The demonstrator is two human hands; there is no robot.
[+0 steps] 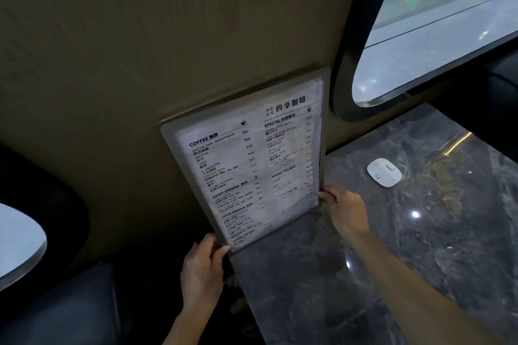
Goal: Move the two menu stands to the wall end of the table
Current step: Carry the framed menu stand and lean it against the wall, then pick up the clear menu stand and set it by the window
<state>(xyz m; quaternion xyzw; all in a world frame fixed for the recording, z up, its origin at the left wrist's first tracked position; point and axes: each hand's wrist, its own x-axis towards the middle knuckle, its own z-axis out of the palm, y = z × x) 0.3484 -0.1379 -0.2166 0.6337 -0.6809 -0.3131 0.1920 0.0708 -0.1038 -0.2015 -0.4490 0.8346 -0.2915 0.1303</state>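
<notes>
head cam: only view we've got, looking down at the wall end of the table

menu stand (252, 159): upright-ish, leaning back against/next to the wall (168, 36), bottom edge at the table's end. Only one stand visible, 2nd isn't in shot

left grip: left hand (200, 263) pinching the lower left corner, thumb on the front

right grip: right hand (346, 210) clamped on the lower right corner, fingers wrapped round the edge

handling: looks like a stiff flat panel w/ glossy face, prob light but slick and scratchable imo. Edges/corners are the place to hold, two hands so it doesn't twist

table (364, 274): dark polished marble-look, shiny, so the base could slide. Small white puck thing (384, 172) sits well apart to the right

room: dim, rounded window (448, 36) beside the wall, dark seat (70, 302) lower left
</notes>
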